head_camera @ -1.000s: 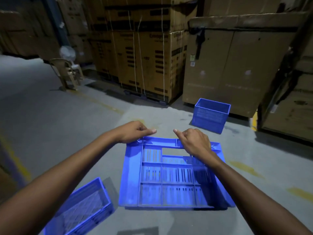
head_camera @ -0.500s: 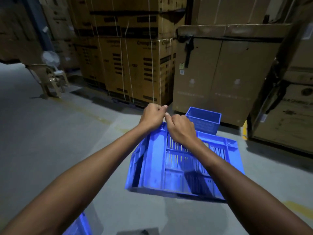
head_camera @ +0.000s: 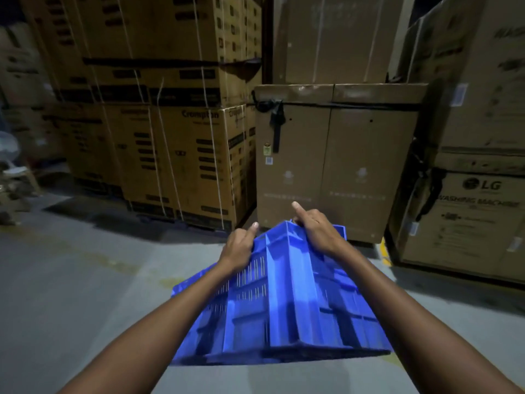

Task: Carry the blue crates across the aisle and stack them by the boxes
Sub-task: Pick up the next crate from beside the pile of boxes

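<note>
I hold a blue slotted plastic crate point(head_camera: 287, 302) in the air in front of me, tilted with its far end raised. My left hand point(head_camera: 238, 245) grips its far left edge. My right hand point(head_camera: 315, 228) grips its far right edge, index finger pointing up. Just past my right hand a sliver of blue point(head_camera: 341, 231) shows, likely the second blue crate on the floor by the tall brown box point(head_camera: 335, 166); the held crate hides the rest of it.
Strapped cardboard boxes point(head_camera: 159, 132) are stacked high to the left of the brown box. LG washing machine cartons point(head_camera: 471, 217) stand at the right. A chair with a fan point(head_camera: 14, 172) sits at the far left. Grey concrete floor point(head_camera: 71, 280) stretches to my left.
I have lifted the crate off the floor, tilted it and carried it closer to the boxes. The crate at my lower left has dropped out of view.
</note>
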Motion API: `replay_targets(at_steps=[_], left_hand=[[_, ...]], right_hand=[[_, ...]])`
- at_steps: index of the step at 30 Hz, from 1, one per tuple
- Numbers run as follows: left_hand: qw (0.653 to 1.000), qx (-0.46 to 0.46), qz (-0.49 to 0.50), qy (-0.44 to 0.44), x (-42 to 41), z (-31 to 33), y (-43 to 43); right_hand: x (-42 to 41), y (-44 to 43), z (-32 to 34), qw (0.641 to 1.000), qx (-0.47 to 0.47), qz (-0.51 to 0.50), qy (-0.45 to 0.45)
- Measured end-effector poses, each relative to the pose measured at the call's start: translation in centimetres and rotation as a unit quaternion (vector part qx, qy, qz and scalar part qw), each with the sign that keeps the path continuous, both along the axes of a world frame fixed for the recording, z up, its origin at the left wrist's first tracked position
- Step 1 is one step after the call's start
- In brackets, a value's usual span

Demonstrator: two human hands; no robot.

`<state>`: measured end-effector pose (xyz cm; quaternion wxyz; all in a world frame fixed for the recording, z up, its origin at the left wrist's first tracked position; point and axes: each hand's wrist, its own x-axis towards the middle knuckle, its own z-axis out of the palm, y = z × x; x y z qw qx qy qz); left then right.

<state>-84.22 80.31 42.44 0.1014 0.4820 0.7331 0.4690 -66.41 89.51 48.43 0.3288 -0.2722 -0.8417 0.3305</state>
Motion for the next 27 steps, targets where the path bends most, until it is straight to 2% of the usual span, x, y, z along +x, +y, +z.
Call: replay_targets(at_steps=[2,3,4,6,8,9,10,13,16,20,22,24,25,27], left_hand=[[0.998,-0.023,0.002,0.058,-0.4,0.4,3.5],[0.995,-0.036,-0.001,0.092,-0.5,0.3,5.2],[0.991,-0.047,-0.006,0.126,-0.6,0.4,6.9],[0.981,-0.056,-0.019,0.183,-1.0,0.5,10.5],[0.971,-0.056,-0.019,0.230,-2.0,0.7,14.3],[0.968,-0.053,-0.015,0.245,-2.6,0.8,16.2],[0.966,-0.052,-0.016,0.252,-3.5,0.9,18.2],[0.965,-0.048,-0.019,0.257,-5.9,1.2,23.6],[0.961,-0.056,-0.047,0.265,-8.3,1.9,28.7],[0.970,-0.071,-0.199,0.119,-14.2,3.2,33.9],[0.952,-0.163,-0.243,0.093,-17.7,3.2,35.3],[0.916,-0.284,-0.266,0.097,-20.7,2.0,36.4],[0.904,-0.317,-0.265,0.110,-22.2,1.0,37.5],[0.899,-0.328,-0.249,0.149,-24.4,-0.8,40.3]], right_hand=[[-0.8,2.2,2.7,0.996,-0.025,0.048,-0.067],[-1.4,3.3,4.0,0.988,-0.017,0.066,-0.141],[-2.2,4.4,5.0,0.970,0.007,0.083,-0.230],[-4.4,6.9,5.1,0.909,0.067,0.090,-0.402],[-6.9,9.8,3.3,0.859,0.090,0.070,-0.499],[-7.9,11.4,2.3,0.850,0.088,0.060,-0.515],[-8.9,13.3,1.5,0.853,0.084,0.052,-0.512],[-11.1,19.7,0.4,0.890,0.064,0.055,-0.447],[-13.0,25.6,0.6,0.902,0.090,0.074,-0.415],[-14.8,32.4,1.8,0.883,0.165,0.028,-0.438],[-15.5,35.6,2.3,0.873,0.211,0.007,-0.439],[-16.2,38.5,2.2,0.864,0.249,-0.006,-0.437],[-16.5,39.9,2.0,0.860,0.265,-0.012,-0.436],[-17.2,42.6,1.3,0.858,0.270,-0.026,-0.437]])
